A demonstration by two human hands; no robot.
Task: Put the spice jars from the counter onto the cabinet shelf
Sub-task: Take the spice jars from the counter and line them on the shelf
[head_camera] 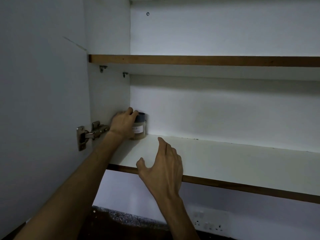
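A clear spice jar [140, 130] with a dark lid, a white label and tan powder stands upright in the back left corner of the lower cabinet shelf [225, 161]. My left hand [122, 123] grips the jar from its left side, fingers curled over the lid. My right hand [164, 163] hovers over the shelf's front edge with fingers straight and thumb spread, holding nothing.
An upper shelf [199, 60] with a wooden front edge runs across above. The open cabinet door [43, 101] with its metal hinge [90, 134] stands at the left. Below, a dark counter [121, 226] and a wall socket [209, 222] show.
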